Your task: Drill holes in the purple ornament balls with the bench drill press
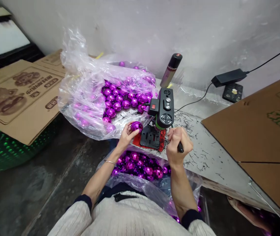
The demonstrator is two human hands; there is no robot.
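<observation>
My left hand [127, 135] pinches a shiny purple faceted ball [136, 126] just left of a small black bench machine [166, 109]. My right hand [178, 144] is wrapped round a black handle [180, 147] at the machine's right side. The machine's slotted black base [150, 139] sits on a red mat [162, 139]. Beyond my left hand, a clear plastic bag [81, 73] lies open with many purple balls [117, 107] in it. More purple balls [135, 165] fill another plastic bag below the table edge, at my lap.
Small black bits lie scattered over the white tabletop [205, 144]. A spray can [171, 70] stands behind the machine, and a power adapter [229, 78] with a cable is at the back right. Cardboard boxes [260, 131] flank the right; a cardboard sheet [24, 95] covers green items at left.
</observation>
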